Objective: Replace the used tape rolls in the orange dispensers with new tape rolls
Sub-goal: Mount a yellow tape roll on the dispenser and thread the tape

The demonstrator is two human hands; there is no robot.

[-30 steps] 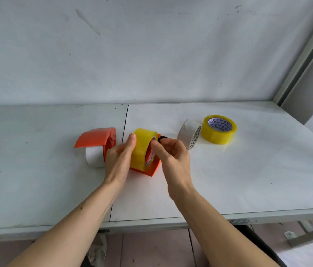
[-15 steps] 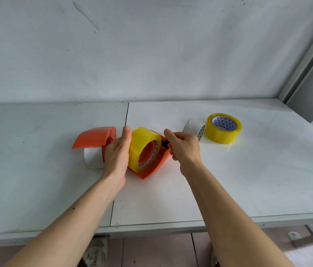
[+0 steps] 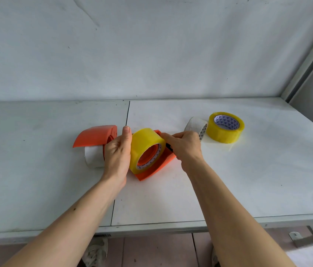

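Observation:
A full yellow tape roll [image 3: 145,145] sits on the hub of an orange dispenser [image 3: 157,168] at the table's middle. My left hand [image 3: 117,153] presses flat against the roll's left side. My right hand [image 3: 185,145] pinches the dispenser's black front end beside the roll. A second orange dispenser [image 3: 96,137] lies to the left with a nearly used white roll [image 3: 93,156] in it. A thin, used white roll [image 3: 196,126] leans against a second full yellow roll [image 3: 226,128] at the right.
The white table [image 3: 228,189] has a seam running down its middle and a front edge close to me. A white wall stands behind it, and a grey metal post rises at the far right. Floor tiles show below the edge.
My right hand moved from the roll's front face to the dispenser's right end and stays there. The dispenser with the yellow roll has tipped so its hub faces me.

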